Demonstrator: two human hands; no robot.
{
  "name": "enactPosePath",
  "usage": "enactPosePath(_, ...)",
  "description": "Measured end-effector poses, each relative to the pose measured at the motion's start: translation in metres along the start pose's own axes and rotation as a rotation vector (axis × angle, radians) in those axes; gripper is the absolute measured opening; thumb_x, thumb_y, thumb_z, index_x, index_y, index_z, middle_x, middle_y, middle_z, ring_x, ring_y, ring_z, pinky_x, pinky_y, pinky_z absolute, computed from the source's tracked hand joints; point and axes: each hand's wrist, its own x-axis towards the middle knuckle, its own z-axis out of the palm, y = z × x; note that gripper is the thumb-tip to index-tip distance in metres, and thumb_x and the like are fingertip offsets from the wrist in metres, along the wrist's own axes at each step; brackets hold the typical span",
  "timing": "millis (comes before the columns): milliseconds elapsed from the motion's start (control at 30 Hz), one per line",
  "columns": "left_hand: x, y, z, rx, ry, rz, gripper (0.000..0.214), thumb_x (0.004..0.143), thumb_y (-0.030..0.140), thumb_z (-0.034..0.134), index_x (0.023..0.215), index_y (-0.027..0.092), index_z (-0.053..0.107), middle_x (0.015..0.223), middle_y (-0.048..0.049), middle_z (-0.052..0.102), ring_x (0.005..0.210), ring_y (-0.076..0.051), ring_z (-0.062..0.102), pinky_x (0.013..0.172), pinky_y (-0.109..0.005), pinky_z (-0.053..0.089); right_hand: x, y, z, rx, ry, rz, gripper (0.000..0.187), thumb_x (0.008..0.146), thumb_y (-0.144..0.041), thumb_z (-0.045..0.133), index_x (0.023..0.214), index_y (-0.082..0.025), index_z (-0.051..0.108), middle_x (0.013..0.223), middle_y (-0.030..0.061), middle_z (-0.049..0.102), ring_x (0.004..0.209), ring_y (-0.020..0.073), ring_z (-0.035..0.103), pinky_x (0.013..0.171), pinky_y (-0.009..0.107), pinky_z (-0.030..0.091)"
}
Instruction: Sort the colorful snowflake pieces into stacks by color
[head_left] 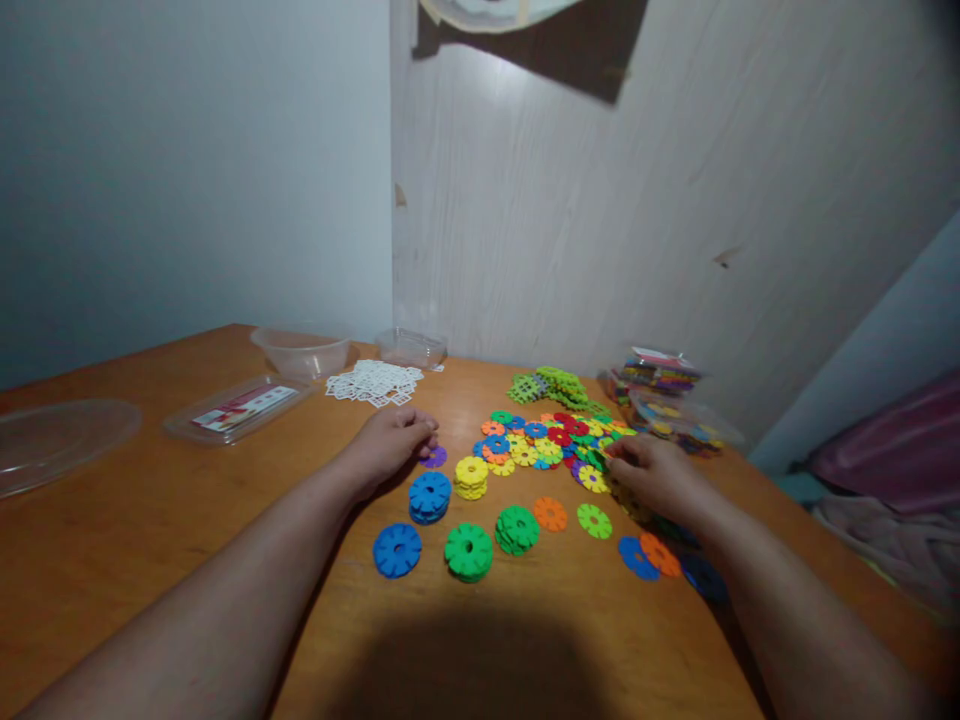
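Observation:
A heap of coloured plastic snowflake discs (551, 442) lies on the wooden table (150, 520). My left hand (394, 440) rests knuckles up, fingers curled, its fingertips at a purple disc (434, 457). My right hand (651, 472) is curled at the heap's right edge, fingers pinched on a disc there. In front lie sorted small stacks: blue (429, 496), yellow (471, 476), green (469, 551) and a second green (517, 529). Single discs lie around them: blue (397, 549), orange (550, 513), light green (594, 520).
White square pieces (375, 382) and green pieces (551, 386) lie further back. A clear bowl (301, 350), a small clear box (411, 347), a flat lid with a label (238, 407) and a round clear lid (60, 440) stand at left. Packs of discs (664, 395) sit at right.

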Motion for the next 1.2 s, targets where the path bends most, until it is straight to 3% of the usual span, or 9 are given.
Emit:
enactPosePath(133,-0.002,0.002,0.001,0.006,0.0,-0.005,0.021,0.077,0.035,0.065,0.077,0.014,0.061,0.068,-0.0039,0.064,0.058,-0.011,0.055,0.057,-0.025,0.042,-0.003,-0.005,-0.003,-0.095,0.084,-0.023,0.022,0.083,-0.031,0.051,0.082,-0.019,0.069,0.083,0.007,0.067,0.074,0.019,0.058,0.063,0.026,0.036)
enactPosePath(367,-0.001,0.001,0.001,-0.003,0.006,-0.017,0.021,0.076,0.035,0.066,0.074,0.015,0.06,0.065,-0.0032,0.063,0.056,-0.01,0.055,0.057,-0.025,0.042,-0.008,-0.01,-0.007,-0.106,0.064,-0.066,0.026,0.086,-0.038,0.051,0.083,-0.02,0.069,0.083,0.0065,0.065,0.074,0.0187,0.058,0.062,0.026,0.036)
enactPosePath(500,-0.001,0.001,0.0,0.005,0.001,-0.021,0.022,0.077,0.036,0.065,0.073,0.015,0.06,0.066,-0.0037,0.064,0.057,-0.011,0.056,0.058,-0.025,0.043,-0.013,-0.018,-0.012,0.037,0.15,-0.047,0.028,0.088,-0.039,0.049,0.087,-0.02,0.07,0.083,0.0059,0.066,0.076,0.0194,0.058,0.065,0.027,0.038)
enactPosePath(567,-0.001,0.001,0.0,0.014,-0.004,-0.025,0.022,0.077,0.036,0.065,0.073,0.016,0.06,0.065,-0.0036,0.063,0.056,-0.011,0.055,0.058,-0.026,0.043,-0.018,-0.027,-0.01,0.249,0.085,-0.012,0.027,0.086,-0.041,0.051,0.084,-0.019,0.067,0.075,0.0033,0.064,0.069,0.0169,0.056,0.06,0.026,0.038)
enactPosePath(700,0.0,0.002,0.0,0.019,0.011,-0.015,0.021,0.076,0.036,0.065,0.073,0.016,0.061,0.066,-0.0042,0.064,0.057,-0.012,0.056,0.058,-0.026,0.043,-0.03,-0.05,0.002,0.694,-0.225,0.078,0.029,0.083,-0.047,0.057,0.079,-0.018,0.059,0.059,-0.0029,0.052,0.05,0.0102,0.042,0.046,0.023,0.029)
enactPosePath(833,-0.002,0.005,0.002,0.021,0.02,-0.014,0.02,0.077,0.035,0.064,0.073,0.016,0.06,0.066,-0.0043,0.064,0.056,-0.011,0.055,0.056,-0.026,0.042,-0.035,-0.061,0.011,0.793,-0.398,0.054,0.026,0.082,-0.044,0.061,0.078,-0.018,0.061,0.056,-0.0041,0.048,0.047,0.0077,0.035,0.043,0.021,0.023)
enactPosePath(1100,-0.004,0.007,0.003,0.014,0.018,-0.022,0.019,0.076,0.034,0.065,0.073,0.016,0.06,0.066,-0.0041,0.064,0.057,-0.012,0.055,0.057,-0.026,0.042,-0.035,-0.064,0.017,0.689,-0.353,0.024,0.021,0.08,-0.039,0.061,0.084,-0.019,0.065,0.061,-0.0015,0.055,0.051,0.0093,0.042,0.044,0.021,0.025)
enactPosePath(1200,-0.003,0.006,0.002,0.014,0.013,-0.032,0.02,0.076,0.035,0.065,0.074,0.016,0.06,0.067,-0.0045,0.065,0.057,-0.011,0.055,0.056,-0.025,0.042,-0.028,-0.048,0.012,0.719,-0.22,0.084,0.025,0.079,-0.043,0.06,0.087,-0.019,0.063,0.063,-0.0013,0.057,0.051,0.0103,0.044,0.045,0.021,0.029)
